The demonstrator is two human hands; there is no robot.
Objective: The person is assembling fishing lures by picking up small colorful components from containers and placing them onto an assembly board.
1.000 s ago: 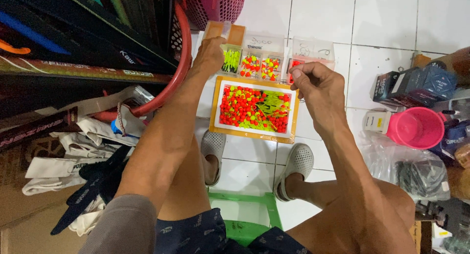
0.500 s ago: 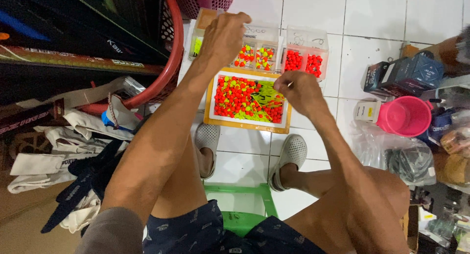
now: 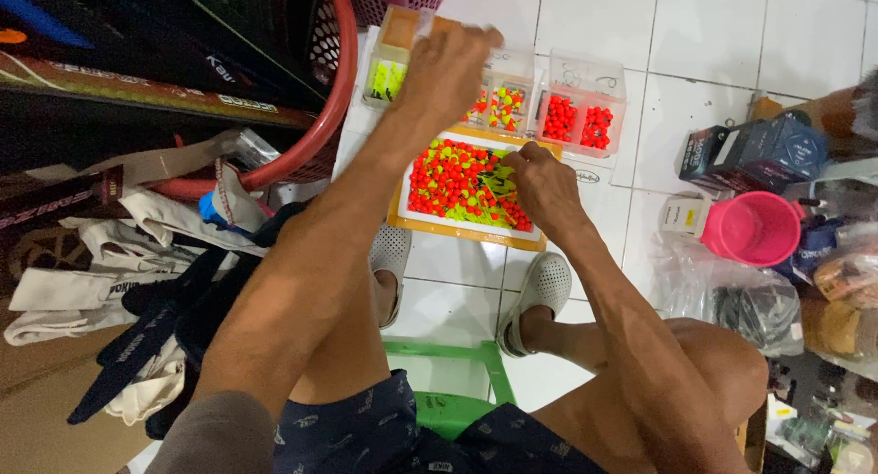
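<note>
Two bare hands sort small red and yellow-green beads between one tray and clear compartment boxes on a white tiled floor.

The right hand (image 3: 541, 183) has its fingers curled and pressed together at the tips over the right edge of the tray (image 3: 462, 231), seemingly pinching among the beads (image 3: 450, 181); what they grip is too small to tell. The left hand (image 3: 445, 70) reaches beyond the tray, fingers bent down over the clear boxes (image 3: 585, 104), of which at least two show, though the hand covers part of them and whether it holds anything cannot be told. The right box keeps red beads in two compartments. Below the tray stand two grey clogs (image 3: 541, 291) and one green stool (image 3: 457, 373). Left of the left hand curves one red basket (image 3: 337, 99); right of the right hand sit one pink cup (image 3: 755, 229) and one dark carton (image 3: 750, 149).
</note>
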